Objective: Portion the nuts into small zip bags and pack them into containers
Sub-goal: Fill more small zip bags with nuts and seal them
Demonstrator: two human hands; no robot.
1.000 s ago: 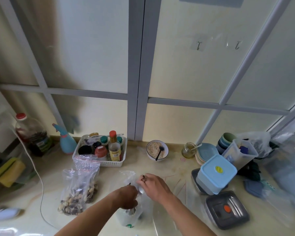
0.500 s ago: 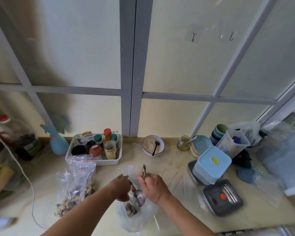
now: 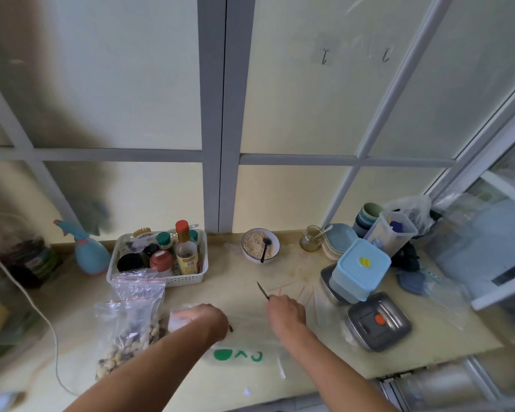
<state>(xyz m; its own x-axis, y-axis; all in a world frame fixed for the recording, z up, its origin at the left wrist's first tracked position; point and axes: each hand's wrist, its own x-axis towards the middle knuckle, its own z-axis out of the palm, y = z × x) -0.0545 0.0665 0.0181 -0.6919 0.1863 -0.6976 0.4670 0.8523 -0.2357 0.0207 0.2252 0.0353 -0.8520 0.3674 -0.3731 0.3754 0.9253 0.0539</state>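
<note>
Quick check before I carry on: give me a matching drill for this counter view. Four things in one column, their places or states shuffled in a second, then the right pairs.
Things:
1. white basket
2. bowl of oats
3. light blue container
4. zip bag of nuts

Places or states:
A. lying on the counter by the left forearm
B. stacked on a steel tray, lid on
C. holds bottles and jars
D. has a dark spoon standing in it

Pairs: 1-C, 2-D, 3-B, 4-A
</note>
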